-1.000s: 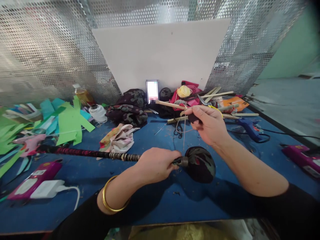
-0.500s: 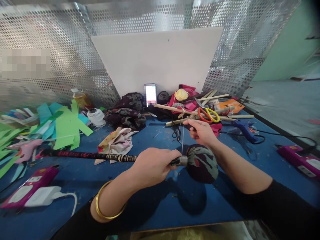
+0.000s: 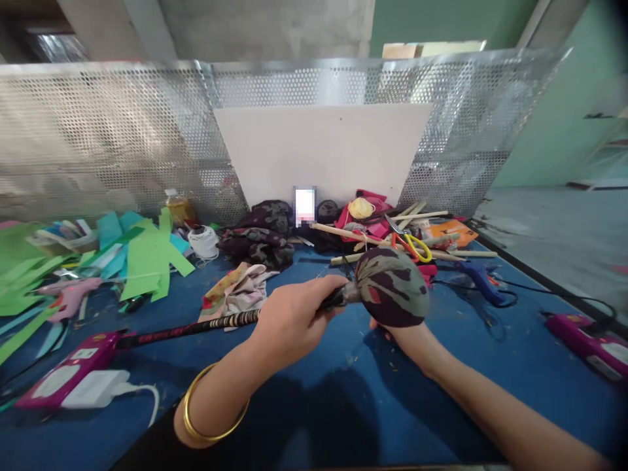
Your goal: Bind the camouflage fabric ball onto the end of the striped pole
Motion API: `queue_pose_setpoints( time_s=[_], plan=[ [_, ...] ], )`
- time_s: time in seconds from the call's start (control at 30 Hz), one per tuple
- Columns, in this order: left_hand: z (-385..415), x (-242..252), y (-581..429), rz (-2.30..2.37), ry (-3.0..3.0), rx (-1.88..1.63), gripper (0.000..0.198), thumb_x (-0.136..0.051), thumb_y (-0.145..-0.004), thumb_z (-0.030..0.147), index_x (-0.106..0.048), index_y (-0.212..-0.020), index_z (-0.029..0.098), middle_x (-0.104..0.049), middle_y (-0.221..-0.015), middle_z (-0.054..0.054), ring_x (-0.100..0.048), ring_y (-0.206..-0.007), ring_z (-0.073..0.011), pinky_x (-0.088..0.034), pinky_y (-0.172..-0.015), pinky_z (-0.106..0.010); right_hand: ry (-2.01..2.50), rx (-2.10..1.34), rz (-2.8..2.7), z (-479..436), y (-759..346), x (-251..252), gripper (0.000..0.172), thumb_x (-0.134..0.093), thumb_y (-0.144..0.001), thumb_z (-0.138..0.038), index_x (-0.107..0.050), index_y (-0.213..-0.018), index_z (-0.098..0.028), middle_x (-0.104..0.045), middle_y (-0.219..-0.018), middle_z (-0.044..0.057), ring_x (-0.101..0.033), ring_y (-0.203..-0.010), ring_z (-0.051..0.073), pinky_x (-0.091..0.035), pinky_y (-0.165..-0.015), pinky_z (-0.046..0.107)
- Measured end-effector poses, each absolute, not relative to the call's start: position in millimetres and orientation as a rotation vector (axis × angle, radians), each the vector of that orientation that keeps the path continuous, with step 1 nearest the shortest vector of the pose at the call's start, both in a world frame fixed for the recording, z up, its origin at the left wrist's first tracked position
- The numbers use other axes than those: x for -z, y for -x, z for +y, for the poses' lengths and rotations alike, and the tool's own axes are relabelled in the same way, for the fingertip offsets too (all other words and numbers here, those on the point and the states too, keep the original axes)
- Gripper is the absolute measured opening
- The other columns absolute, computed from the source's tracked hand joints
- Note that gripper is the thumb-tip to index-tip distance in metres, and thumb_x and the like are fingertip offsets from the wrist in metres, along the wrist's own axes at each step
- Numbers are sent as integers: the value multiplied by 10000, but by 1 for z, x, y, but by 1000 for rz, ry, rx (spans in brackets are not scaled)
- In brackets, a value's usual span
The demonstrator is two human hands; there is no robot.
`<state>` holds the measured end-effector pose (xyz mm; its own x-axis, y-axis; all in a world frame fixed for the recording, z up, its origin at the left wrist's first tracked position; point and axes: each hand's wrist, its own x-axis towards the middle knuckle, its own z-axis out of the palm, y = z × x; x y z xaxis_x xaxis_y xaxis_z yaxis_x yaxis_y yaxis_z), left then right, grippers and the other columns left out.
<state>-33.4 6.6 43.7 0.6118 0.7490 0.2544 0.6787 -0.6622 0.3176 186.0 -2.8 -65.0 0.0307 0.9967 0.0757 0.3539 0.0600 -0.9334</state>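
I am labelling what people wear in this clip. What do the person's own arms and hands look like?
Both hands are bare, no gloves. The left hand has a thin gold bangle at the wrist, and a black sleeve starts just behind it. The right hand and forearm show no jewellery or sleeve.

The stick is thin and dark, with red-patterned wrapping and a cream-and-black striped band. It slants up to the right above the tabletop, gripped in the left hand. Its upper end carries a ball covered in dark fabric with grey-green and red patches, resting on the right hand.
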Motion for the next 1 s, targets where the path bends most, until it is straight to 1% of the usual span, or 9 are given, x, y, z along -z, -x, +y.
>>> queue_pose_setpoints(
  time_s=[0.07, 0.13, 0.23, 0.33, 0.43, 0.57, 0.73, 0.87, 1.0],
  plan=[
    [7, -44, 34, 1219, -2616, -575, 366, -507, -866, 261, -465, -1223, 332, -679, -1076, 61, -651, -914, -189, -411, -652, -260, 1453, -908, -1594, -24, -183, 71, 247, -536, -885, -271, -615, -678, -160, -612, -679, 3, -563, -617, 124, -467, -584, 244],
    [8, -45, 34, 1251, -2593, -598, 381, -513, -861, 265, -471, -1232, 339, -674, -1108, 61, -648, -933, -189, -416, -657, -255, 1443, -680, -1857, -46, -180, 73, 285, -471, -886, -203, -577, -623, -169, -561, -578, -2, -527, -553, 120, -414, -539, 232],
    [11, -46, 35, 1369, -2579, -622, 365, -508, -859, 283, -500, -1219, 344, -684, -1089, 46, -650, -907, -192, -409, -633, -250, 1259, -50, -2153, -68, -174, 66, 278, -377, -888, -143, -616, -752, -183, -571, -638, 29, -524, -556, 132, -401, -511, 229],
    [17, -41, 32, 1420, -2574, -561, 341, -492, -861, 290, -524, -1197, 342, -696, -1045, 38, -653, -873, -190, -402, -618, -247, 950, 255, -2125, -73, -167, 47, 199, -438, -876, -117, -626, -891, -182, -647, -898, 95, -606, -811, 181, -491, -673, 260],
    [21, -31, 28, 1356, -2567, -446, 302, -485, -862, 303, -545, -1157, 331, -701, -1010, 37, -652, -881, -191, -420, -647, -244, 713, -86, -2137, -68, -160, 29, 172, -430, -900, -132, -591, -883, -189, -646, -1018, 91, -581, -1021, 199, -490, -831, 291],
    [20, -23, 23, 1347, -2556, -390, 306, -483, -859, 310, -531, -1160, 336, -695, -1026, 40, -650, -928, -208, -441, -689, -262, 905, -588, -1851, -68, -145, 26, 284, -356, -945, -191, -487, -693, -201, -523, -612, -5, -551, -626, 128, -448, -573, 220],
    [17, -21, 19, 1399, -2505, -351, 346, -476, -860, 337, -487, -1205, 339, -700, -1013, 34, -656, -887, -214, -440, -650, -266, 872, -210, -1887, -81, -131, 42, 194, -413, -847, -63, -427, -708, -197, -463, -614, 5, -426, -575, 142, -386, -559, 278],
    [18, -18, 16, 1453, -2482, -310, 320, -473, -856, 351, -502, -1174, 351, -703, -920, 41, -654, -820, -205, -422, -604, -254, 870, -59, -2040, -83, -129, 51, 235, -445, -799, -13, -392, -667, -200, -394, -568, -5, -346, -542, 136, -332, -521, 273],
    [20, -13, 14, 1479, -2471, -281, 320, -484, -847, 344, -518, -1163, 383, -690, -831, 50, -645, -748, -190, -404, -581, -246, 854, 61, -2148, -83, -130, 53, 223, -441, -807, -29, -442, -644, -181, -402, -548, 6, -317, -540, 136, -384, -577, 304]
  ],
)
